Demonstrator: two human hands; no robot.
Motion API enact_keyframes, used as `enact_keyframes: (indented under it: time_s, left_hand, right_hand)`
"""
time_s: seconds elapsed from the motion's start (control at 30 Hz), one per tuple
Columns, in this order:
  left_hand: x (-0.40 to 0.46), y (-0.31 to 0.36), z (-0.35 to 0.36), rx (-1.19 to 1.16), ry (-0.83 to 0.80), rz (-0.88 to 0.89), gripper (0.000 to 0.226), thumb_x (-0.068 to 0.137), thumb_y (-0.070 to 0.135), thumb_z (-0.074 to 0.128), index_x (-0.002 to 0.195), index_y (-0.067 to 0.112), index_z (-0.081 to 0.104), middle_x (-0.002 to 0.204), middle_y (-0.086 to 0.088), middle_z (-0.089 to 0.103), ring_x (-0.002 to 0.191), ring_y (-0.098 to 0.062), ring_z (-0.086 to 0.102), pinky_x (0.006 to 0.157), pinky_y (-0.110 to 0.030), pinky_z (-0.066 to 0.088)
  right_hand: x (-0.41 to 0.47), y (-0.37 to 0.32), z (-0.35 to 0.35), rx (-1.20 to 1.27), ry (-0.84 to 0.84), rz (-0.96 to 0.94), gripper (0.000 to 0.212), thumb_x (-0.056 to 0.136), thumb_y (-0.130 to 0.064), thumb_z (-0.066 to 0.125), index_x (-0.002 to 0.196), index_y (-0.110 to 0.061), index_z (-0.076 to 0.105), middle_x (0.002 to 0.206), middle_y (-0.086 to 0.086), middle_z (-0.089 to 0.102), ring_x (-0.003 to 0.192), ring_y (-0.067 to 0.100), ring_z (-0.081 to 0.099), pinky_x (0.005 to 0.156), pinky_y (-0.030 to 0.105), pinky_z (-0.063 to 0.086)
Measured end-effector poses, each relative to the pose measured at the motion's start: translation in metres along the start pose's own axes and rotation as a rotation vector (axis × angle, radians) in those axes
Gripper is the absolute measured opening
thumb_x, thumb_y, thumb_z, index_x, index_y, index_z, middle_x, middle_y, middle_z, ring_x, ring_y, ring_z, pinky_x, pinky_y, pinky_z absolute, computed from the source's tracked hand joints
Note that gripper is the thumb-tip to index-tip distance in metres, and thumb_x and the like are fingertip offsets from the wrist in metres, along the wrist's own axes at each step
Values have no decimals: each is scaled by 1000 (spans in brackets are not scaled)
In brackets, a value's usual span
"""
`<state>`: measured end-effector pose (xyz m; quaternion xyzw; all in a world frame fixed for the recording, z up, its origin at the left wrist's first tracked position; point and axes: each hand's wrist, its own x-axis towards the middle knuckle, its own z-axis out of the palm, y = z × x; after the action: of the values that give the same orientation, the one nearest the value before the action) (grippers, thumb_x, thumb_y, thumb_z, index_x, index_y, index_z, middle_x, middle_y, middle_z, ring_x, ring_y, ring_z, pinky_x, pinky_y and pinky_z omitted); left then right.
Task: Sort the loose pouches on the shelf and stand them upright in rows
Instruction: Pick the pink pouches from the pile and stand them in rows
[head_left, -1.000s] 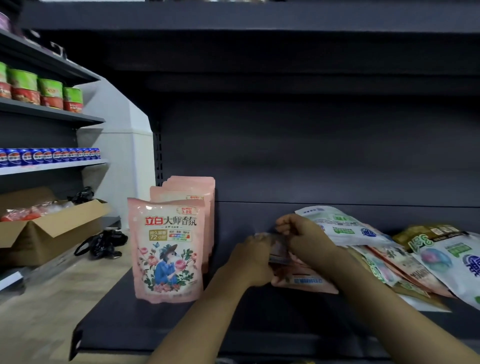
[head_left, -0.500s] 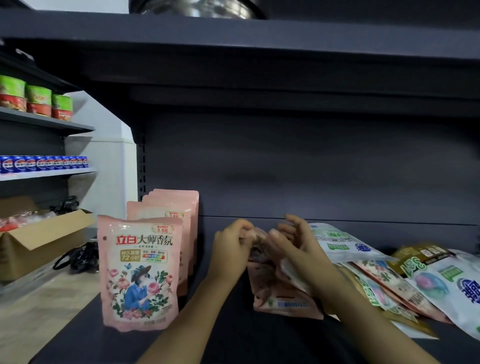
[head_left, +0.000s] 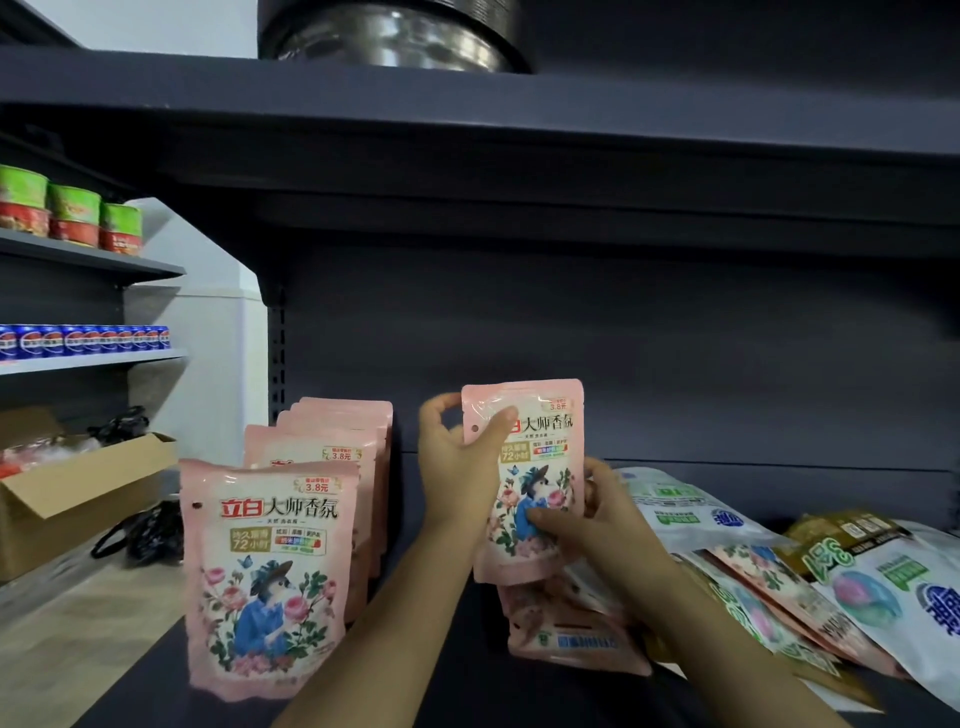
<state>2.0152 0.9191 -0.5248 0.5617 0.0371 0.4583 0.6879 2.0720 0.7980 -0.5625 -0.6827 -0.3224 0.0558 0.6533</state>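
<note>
Hands raise one pink pouch (head_left: 535, 467) upright above the shelf (head_left: 467, 691).
Left hand (head_left: 457, 462) pinches its top-left corner; right hand (head_left: 587, 525) grips its lower right. One row of pink pouches (head_left: 291, 545) stands left; loose pouches (head_left: 779, 577) lie right.

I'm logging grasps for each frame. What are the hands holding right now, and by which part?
Both hold one pink pouch, upright: the left hand pinches its upper left corner, the right hand grips its lower right edge.

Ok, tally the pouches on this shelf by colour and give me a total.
Pink: 7 (standing row 4, held pouch 1, lying pink pouches 2)
White pouches: 2
Gold pouch: 1
Total: 10 showing; the overlapped pile may hide more.
</note>
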Motion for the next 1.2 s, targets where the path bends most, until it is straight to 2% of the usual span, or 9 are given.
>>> enact_keyframes:
  time_s: [0.17, 0.23, 0.37, 0.5, 0.57, 0.67, 0.77, 1.0, 1.2]
  left_hand:
    - [2, -19, -6, 151, -31, -97, 65, 81, 22, 70, 135, 15, 34, 111, -2, 61, 100, -16, 63, 86, -33, 52]
    - [-2, -34, -11, 293, -90, -152, 68, 84, 22, 67, 140, 14, 30, 121, -1, 57, 104, -15, 58, 85, -28, 46]
    - [5, -57, -20, 465, -126, -108, 38, 87, 10, 59, 123, 18, 50, 116, -2, 64, 104, -19, 62, 86, -32, 51]
    - [20, -69, -26, 650, -83, -78, 32, 88, 5, 54, 120, 9, 53, 118, -7, 62, 106, -22, 59, 83, -26, 46]
    - [26, -72, -27, 704, -71, -69, 32, 89, 3, 51, 121, 7, 51, 120, -8, 60, 108, -22, 58, 81, -24, 44]
    - [28, -80, -27, 712, -43, -64, 30, 91, 5, 49, 121, 6, 49, 119, -7, 59, 98, -16, 56, 76, -23, 44]
    - [22, -94, -30, 680, -60, -107, 30, 92, 6, 49, 122, 7, 47, 118, -9, 61, 93, -14, 55, 76, -24, 47]
    - [25, -106, -40, 797, -113, -181, 33, 88, 4, 44, 120, 8, 49, 123, -12, 60, 109, -27, 58, 88, -32, 50]
    - [26, -107, -40, 776, -135, -162, 33, 91, 10, 48, 124, 9, 47, 126, -7, 58, 108, -18, 56, 79, -22, 46]
  right_hand:
    - [24, 2, 11, 121, 227, -5, 33, 75, -15, 73, 100, -19, 52, 103, 10, 69, 89, 27, 71, 78, 51, 58]
    - [38, 0, 15, 178, 267, -18, 31, 78, -13, 70, 104, -14, 52, 104, 10, 69, 90, 28, 70, 79, 52, 57]
    - [57, -8, 22, 98, 205, -58, 23, 85, -9, 64, 98, -18, 47, 104, 7, 66, 93, 24, 68, 82, 48, 57]
    - [75, 5, 35, -97, 140, -37, 16, 91, -21, 54, 97, -23, 39, 110, 10, 63, 96, 26, 66, 82, 50, 56]
    - [85, 15, 42, -193, 108, 28, 23, 90, -26, 51, 104, -25, 34, 120, 16, 53, 100, 28, 61, 85, 49, 55]
    - [86, 19, 48, -320, 46, 146, 44, 90, -12, 51, 125, -20, 26, 125, 15, 36, 108, 26, 48, 87, 32, 48]
    - [91, 26, 50, -463, -10, 186, 60, 90, -5, 49, 138, -19, 16, 130, 19, 31, 121, 33, 44, 92, 31, 43]
    - [96, 40, 60, -784, 50, 184, 52, 87, -14, 55, 129, -17, 25, 124, 17, 51, 116, 32, 53, 96, 36, 46]
    - [96, 43, 65, -804, 143, 234, 57, 87, -11, 57, 132, -14, 22, 136, 17, 34, 130, 33, 35, 102, 38, 40]
